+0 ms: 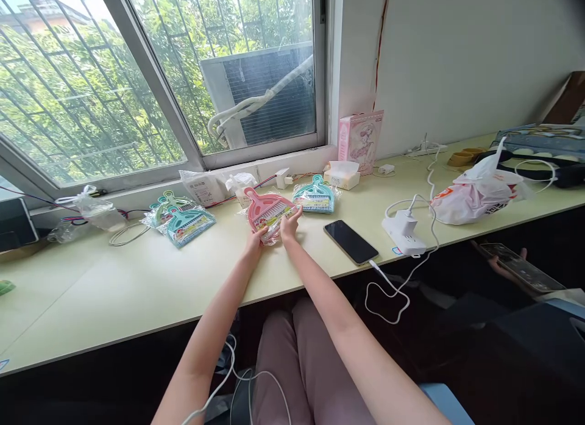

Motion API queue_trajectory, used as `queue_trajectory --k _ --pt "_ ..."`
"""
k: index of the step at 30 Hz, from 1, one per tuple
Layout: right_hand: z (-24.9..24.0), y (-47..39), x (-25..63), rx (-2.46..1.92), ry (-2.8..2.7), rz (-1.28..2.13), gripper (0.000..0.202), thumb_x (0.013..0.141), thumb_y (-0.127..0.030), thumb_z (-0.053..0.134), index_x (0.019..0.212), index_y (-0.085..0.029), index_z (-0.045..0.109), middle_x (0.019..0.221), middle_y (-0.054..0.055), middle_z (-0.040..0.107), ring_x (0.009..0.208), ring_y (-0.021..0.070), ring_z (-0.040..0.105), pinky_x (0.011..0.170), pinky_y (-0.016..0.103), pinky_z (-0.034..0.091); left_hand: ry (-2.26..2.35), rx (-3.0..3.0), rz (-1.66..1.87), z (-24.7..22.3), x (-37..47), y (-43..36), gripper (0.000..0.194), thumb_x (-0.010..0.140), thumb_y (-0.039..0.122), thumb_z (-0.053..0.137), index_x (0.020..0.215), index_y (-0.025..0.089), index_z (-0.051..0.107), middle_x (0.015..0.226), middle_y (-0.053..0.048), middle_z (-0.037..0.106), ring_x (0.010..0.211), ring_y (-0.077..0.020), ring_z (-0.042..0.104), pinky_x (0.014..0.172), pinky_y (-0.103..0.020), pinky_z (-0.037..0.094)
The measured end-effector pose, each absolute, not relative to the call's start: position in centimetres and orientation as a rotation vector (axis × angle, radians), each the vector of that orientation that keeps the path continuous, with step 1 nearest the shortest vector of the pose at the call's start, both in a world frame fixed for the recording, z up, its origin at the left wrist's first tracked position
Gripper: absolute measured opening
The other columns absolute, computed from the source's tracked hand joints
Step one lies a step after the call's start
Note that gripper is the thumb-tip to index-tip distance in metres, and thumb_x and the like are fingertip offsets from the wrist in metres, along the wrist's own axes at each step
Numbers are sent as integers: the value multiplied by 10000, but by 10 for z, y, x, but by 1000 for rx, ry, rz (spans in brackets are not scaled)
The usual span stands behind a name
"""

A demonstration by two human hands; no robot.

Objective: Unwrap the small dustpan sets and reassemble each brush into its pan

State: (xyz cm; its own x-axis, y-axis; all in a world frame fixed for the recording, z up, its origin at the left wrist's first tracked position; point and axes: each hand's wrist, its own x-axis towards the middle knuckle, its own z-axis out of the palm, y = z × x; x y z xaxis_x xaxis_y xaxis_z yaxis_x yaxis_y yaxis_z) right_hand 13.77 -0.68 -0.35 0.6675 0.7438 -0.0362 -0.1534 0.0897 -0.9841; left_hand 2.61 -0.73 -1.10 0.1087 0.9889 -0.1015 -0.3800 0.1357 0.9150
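A pink mini dustpan and brush set [269,210] in clear wrapping is held tilted up just above the desk, handle end away from me. My left hand [256,237] is closed on its lower left edge, and my right hand [289,224] grips its right side. Behind it to the right lies a teal dustpan set [315,196], also wrapped. Over on the left, another teal dustpan set [187,222] overlaps a green dustpan set [168,205]. The fingers under the pink set are partly hidden.
A phone [351,242] on a charging cable lies right of my hands, near a white power strip [404,233]. A tissue pack [342,175] and pink box [361,141] stand at the back. Further right sits a white plastic bag [475,196]. Another person's hand [496,266] holds a device.
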Motion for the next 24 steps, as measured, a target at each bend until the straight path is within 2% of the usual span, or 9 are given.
queue_trajectory --k 6,9,12,15,17,19,21,24 --pt "-1 -9 138 -1359 -581 800 867 818 -123 473 1619 -157 142 1323 200 661 894 265 742 818 373 594 838 832 1240 -12 22 -7 524 641 9 762 1139 147 674 1017 -123 785 997 -306 757 816 -333 651" --pt "1 -12 139 -1420 -676 779 803 884 -146 459 1624 -138 149 1260 197 690 944 278 738 830 367 591 804 828 1240 -13 16 -6 623 627 14 764 1220 156 636 1077 -122 776 991 -307 758 805 -351 659" --pt "0 -14 139 -1454 -753 781 745 947 -170 410 1630 -141 115 1173 186 710 906 257 743 752 332 604 787 871 1264 -16 6 -6 602 636 27 753 1220 113 633 1112 -153 761 947 -318 763 761 -388 668" --pt "-5 -13 135 -1369 -835 858 736 986 -195 370 1632 -165 19 1057 140 727 693 203 736 571 271 581 798 920 1271 -19 -15 -2 581 640 43 769 1205 86 638 1116 -174 755 893 -327 765 711 -430 671" --pt "-7 -12 132 -1314 -916 881 734 999 -214 377 1626 -187 -5 1007 97 736 569 169 704 523 254 559 826 932 1273 -19 -36 1 557 644 47 783 1182 87 646 1092 -166 761 865 -307 766 695 -414 673" --pt "-8 -12 129 -1335 -1014 824 694 1009 -220 376 1618 -205 44 960 56 751 505 152 672 554 265 563 862 919 1331 -18 -60 2 507 647 26 777 1136 94 659 1030 -139 774 837 -266 767 694 -350 671" --pt "-8 -14 128 -1417 -1157 653 622 1009 -195 379 1594 -227 171 931 29 763 573 162 691 648 288 577 907 896 1391 -16 -86 1 456 662 2 756 1099 97 662 961 -110 777 779 -220 762 665 -282 660" --pt "-7 -23 123 -1436 -1541 243 583 954 -74 428 1502 -269 393 1081 45 756 945 209 717 772 305 572 1028 842 1397 -14 -115 -6 387 723 9 721 1089 103 642 826 -62 750 574 -158 710 448 -191 572"
